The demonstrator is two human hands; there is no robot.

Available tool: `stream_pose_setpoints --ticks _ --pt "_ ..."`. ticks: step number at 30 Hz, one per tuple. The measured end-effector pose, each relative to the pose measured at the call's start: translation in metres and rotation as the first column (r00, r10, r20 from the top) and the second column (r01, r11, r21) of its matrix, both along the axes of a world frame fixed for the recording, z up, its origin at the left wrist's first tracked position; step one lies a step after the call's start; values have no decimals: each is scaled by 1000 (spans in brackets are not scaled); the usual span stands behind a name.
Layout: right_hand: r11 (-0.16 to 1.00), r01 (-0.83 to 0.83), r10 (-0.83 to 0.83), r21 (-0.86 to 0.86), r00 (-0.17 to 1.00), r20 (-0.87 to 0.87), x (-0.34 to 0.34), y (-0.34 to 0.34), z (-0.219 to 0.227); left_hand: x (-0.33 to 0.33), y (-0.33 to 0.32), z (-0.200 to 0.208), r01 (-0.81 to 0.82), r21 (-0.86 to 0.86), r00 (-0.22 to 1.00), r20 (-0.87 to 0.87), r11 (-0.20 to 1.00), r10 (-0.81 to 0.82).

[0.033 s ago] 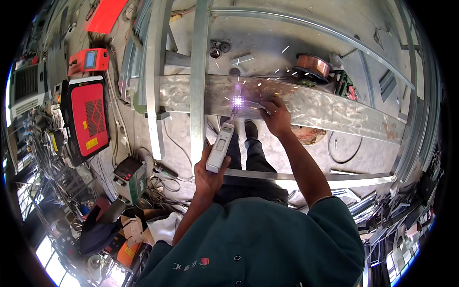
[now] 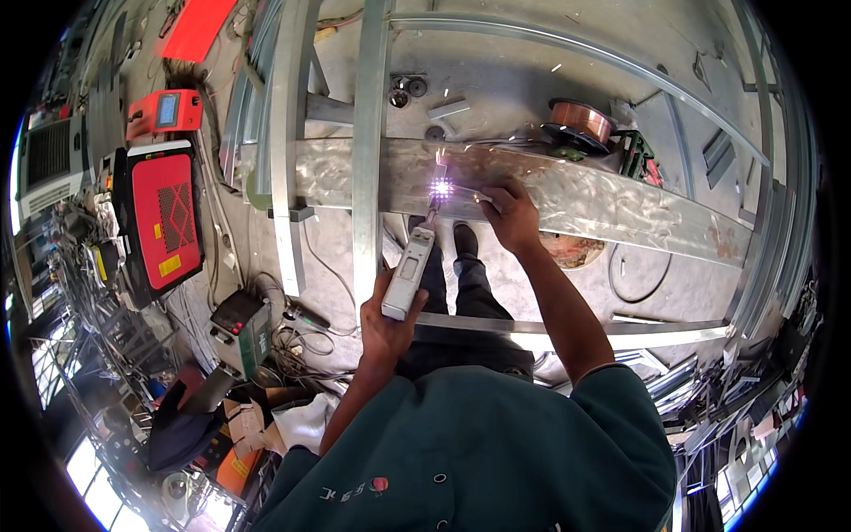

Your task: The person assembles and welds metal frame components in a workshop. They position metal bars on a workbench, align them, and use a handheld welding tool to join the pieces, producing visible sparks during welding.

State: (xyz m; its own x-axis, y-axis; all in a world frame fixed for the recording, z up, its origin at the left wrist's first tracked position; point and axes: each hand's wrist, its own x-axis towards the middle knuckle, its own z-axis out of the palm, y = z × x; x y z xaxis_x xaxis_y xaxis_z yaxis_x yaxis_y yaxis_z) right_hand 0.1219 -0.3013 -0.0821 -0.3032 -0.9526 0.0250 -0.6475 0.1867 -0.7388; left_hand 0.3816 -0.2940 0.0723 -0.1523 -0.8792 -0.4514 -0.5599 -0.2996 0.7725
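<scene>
My left hand [image 2: 383, 330] is wrapped round a grey, box-shaped handheld welding torch [image 2: 410, 275]. The torch's narrow nozzle points away from me at a bright violet-white glow [image 2: 441, 187] on a wide, flat metal beam [image 2: 620, 202]. To the right of the glow, my right hand [image 2: 516, 217] has its fingers pinched together over the beam's near edge. From those fingers a thin metal piece [image 2: 464, 190] seems to reach toward the glow; glare hides its end. Several small sparks fly off beyond the weld spot.
An upright-looking square steel tube [image 2: 368, 160] crosses the beam left of the torch. Beyond the beam lies a spool of copper-coloured wire [image 2: 581, 122]. Red-and-black machine [image 2: 168, 222], red unit with a screen [image 2: 166, 113] and green box [image 2: 241, 332] stand left, among cables. A steel rail [image 2: 620, 335] runs near my legs.
The sparks are fewer and lie in different places. Both hands, the torch and the beam stay where they were.
</scene>
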Motion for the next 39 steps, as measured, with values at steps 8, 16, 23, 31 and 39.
stream_pose_setpoints --ticks 8,16,23,31,39 --pt "997 16 -21 74 997 69 0 -1 5 -1 -1 5 5 10 1000 8 1000 -5" --pt "1000 -9 9 -20 1000 1 -1 0 0 -3 -1 11 15 -5 999 29 1000 -15" --pt "998 8 -10 -62 999 -43 1 -3 3 -2 1 9 4 -4 1000 11 1000 -4" --pt "997 9 -11 70 1000 21 -1 -1 2 6 7 20 -67 26 998 -4 997 67" --pt "1000 -2 2 30 1000 -12 -1 0 1 17 2 28 -88 8 996 -12 996 88"
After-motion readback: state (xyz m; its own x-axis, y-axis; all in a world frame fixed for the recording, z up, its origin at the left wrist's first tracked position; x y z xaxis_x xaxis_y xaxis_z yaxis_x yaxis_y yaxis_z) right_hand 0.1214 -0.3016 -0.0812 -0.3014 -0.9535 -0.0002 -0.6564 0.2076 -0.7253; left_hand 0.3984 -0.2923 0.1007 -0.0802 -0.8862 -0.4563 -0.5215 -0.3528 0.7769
